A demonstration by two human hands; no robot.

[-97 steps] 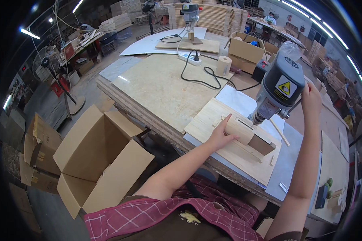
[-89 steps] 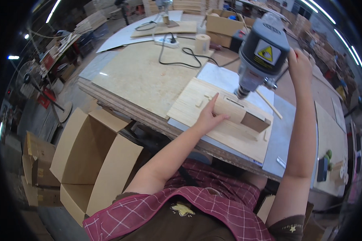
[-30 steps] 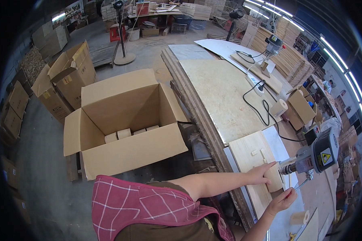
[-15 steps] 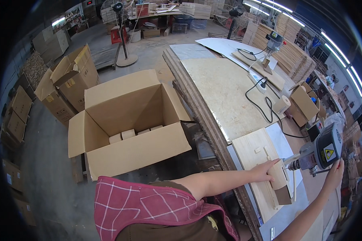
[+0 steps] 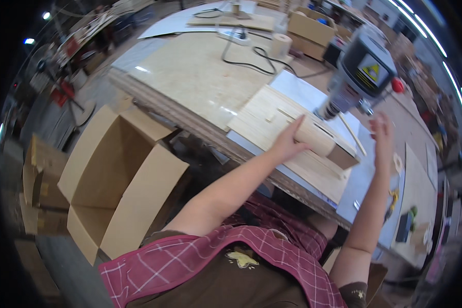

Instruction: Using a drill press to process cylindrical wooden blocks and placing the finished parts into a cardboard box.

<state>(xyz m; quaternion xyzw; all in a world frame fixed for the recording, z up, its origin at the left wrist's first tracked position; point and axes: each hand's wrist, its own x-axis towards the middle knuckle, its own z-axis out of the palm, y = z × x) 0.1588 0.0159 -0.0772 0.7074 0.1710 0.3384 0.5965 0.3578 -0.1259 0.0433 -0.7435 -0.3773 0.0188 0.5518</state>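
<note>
My left hand (image 5: 288,142) is closed around one end of a pale, rounded wooden block (image 5: 314,136). A dark brown rectangular piece (image 5: 342,156) sits against the block's other end. Both lie on a flat plywood board (image 5: 262,110) with thin wooden strips fixed to it. Just beyond the block stands a small drill press (image 5: 362,66) with a grey and black housing and a red knob; its chuck points down near the block. My right hand (image 5: 382,132) is off to the right of the drill, holding nothing, its fingers apart and slightly blurred.
A big open cardboard box (image 5: 120,169) stands on the floor left of the worktable (image 5: 190,66). Across the table run a black cable (image 5: 241,62) and a power strip (image 5: 234,36), beside a pale roll (image 5: 281,46). Another cardboard box (image 5: 310,33) stands farther back.
My right hand has let go of the drill press's handle and moved away from it. My left hand stays on the wooden block. The whole view has swung to the right.
</note>
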